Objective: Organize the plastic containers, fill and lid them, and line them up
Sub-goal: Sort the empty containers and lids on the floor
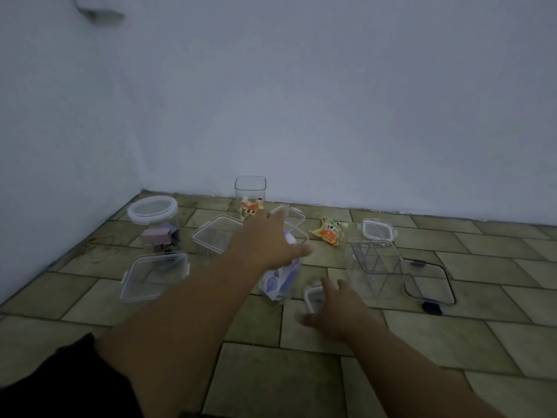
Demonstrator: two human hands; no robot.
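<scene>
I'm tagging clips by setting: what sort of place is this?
Probably a bare indoor room corner, with work done on the ground: a tiled floor, plain painted walls meeting at left, and clear plastic containers spread on the tiles.

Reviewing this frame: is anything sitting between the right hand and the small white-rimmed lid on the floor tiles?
Nothing visible. The right hand is already at the small white-rimmed lid, fingers overlapping its near edge. The container with the purple-and-white packet stands just left of it, off that path.
</scene>
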